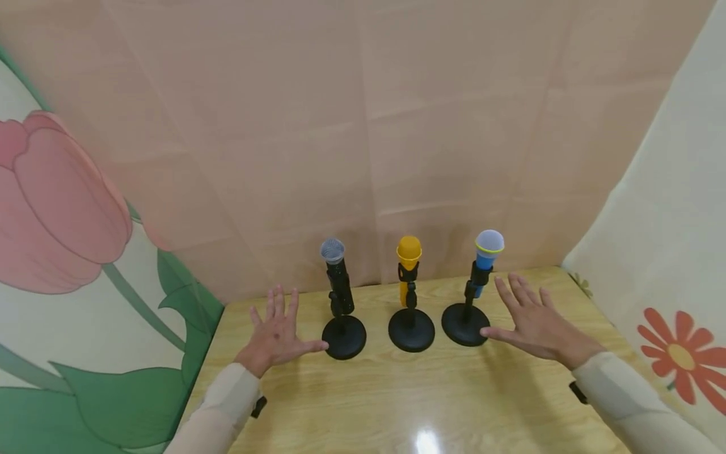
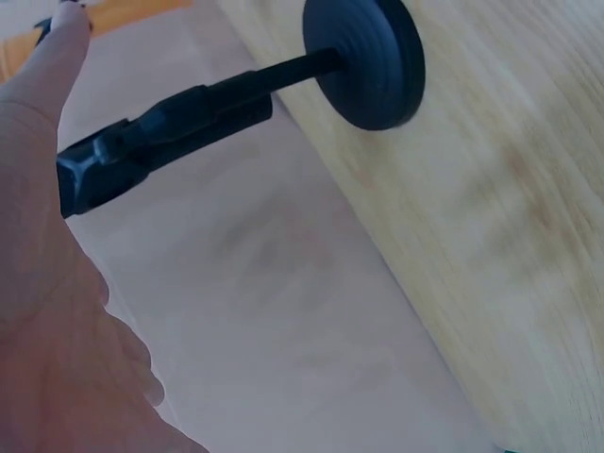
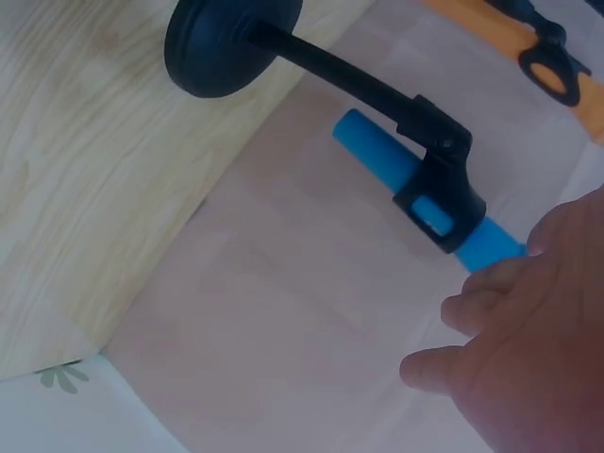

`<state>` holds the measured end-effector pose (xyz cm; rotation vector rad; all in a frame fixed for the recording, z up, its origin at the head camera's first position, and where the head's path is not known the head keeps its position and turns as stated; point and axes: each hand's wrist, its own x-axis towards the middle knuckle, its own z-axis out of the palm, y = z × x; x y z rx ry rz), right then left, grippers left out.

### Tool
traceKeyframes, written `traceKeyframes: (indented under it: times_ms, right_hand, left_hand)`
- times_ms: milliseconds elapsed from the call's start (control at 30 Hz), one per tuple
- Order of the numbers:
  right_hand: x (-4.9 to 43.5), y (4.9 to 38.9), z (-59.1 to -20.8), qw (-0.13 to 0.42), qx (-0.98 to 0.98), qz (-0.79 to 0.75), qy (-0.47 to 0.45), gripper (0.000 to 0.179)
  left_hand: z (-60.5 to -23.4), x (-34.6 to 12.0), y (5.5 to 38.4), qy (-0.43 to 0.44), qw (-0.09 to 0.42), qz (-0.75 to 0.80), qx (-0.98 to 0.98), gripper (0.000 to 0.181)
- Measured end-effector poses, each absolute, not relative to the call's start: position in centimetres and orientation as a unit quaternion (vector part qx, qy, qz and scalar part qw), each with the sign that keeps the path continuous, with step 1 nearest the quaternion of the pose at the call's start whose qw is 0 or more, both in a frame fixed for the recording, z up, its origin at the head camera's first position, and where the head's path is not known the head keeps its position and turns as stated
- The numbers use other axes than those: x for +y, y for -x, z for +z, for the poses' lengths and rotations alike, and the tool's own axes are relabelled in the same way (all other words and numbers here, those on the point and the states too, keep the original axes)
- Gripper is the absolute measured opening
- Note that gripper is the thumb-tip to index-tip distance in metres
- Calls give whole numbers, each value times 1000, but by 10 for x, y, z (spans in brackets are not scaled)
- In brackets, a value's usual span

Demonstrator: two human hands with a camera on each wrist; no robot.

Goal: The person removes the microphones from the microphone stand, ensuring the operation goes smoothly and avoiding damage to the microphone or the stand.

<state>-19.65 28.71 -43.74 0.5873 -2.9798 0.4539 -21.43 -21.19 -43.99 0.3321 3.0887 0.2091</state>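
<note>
Three toy microphones stand in a row, each clipped into a stand with a round black base. The black microphone (image 1: 339, 280) with a silver mesh head is on the left, the orange microphone (image 1: 409, 252) in the middle, and the blue microphone (image 1: 486, 255) with a white head on the right. My left hand (image 1: 278, 334) is spread beside the black microphone's stand (image 1: 344, 337), its thumb toward the base. Fingers spread, my right hand (image 1: 533, 321) is next to the blue microphone's stand (image 1: 466, 325), thumb overlapping the base's edge in the head view. Neither hand holds anything.
The microphones stand near the back of a light wooden table (image 1: 363, 397). Behind it hangs a plain pinkish-beige cloth (image 1: 363, 145). A tulip-printed cloth (image 1: 68, 208) borders the left side, and a white cloth with a red flower (image 1: 680, 356) borders the right.
</note>
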Motion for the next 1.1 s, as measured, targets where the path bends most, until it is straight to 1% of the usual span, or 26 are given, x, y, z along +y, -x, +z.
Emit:
traceKeyframes:
  times_ms: [267,733,967,1100]
  right_hand:
    - [282,200,-437,45,-967,139,-207,107]
    - [270,210,-437,46,-959,151,-237,105]
    - [265,213,-442,48,-957,154,-241,104]
    - [261,217,-444,58,-954,157,-247,103]
  left_hand:
    - [-440,-201,219,-112,20,88,990,134]
    - [-440,-190,227,-115,15,103,988,132]
    - [-442,-184,230,-120,23,119,985,128]
    - [-443,-182,231,-118,30,120,985,126]
